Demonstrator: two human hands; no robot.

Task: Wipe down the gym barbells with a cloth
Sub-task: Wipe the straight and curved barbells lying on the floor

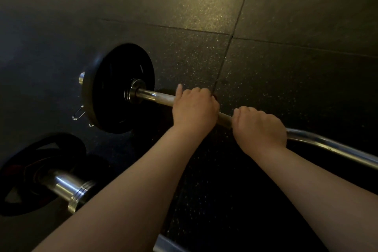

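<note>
Head view, dim and wide-angled. Hides the palms and fingertips of the left hand and the right hand behind their knuckles, so cannot tell whether anything lies between skin and metal. Loses the curved chrome barbell past the right frame edge, beyond the bend in its shaft. Blurs a second barbell's thick chrome sleeve at near left, its black slotted weight plate cut by the left edge and sunk in shadow. Clips a short length of chrome tube at the bottom edge, between the forearms; cannot tell what it belongs to.

Places the curved barbell across the middle, running from centre left to the right, over dark speckled rubber floor tiles; cannot tell whether it touches them. Carries one round black weight plate on its left end, upright on edge, with a ringed chrome collar against the inner face and a stub of sleeve poking out on the far side. Shines mirror-bright by the collar, turns dull tan along the grip stretch, shines again right of the hands. Leaves the small pale marks on that plate unreadable. Shows a wire spring clip just left of the plate's lower rim.

Grasped overhand by the left hand on the tan stretch, thumb stretched toward the plate, and by the right hand just beside it, near the bend.
</note>
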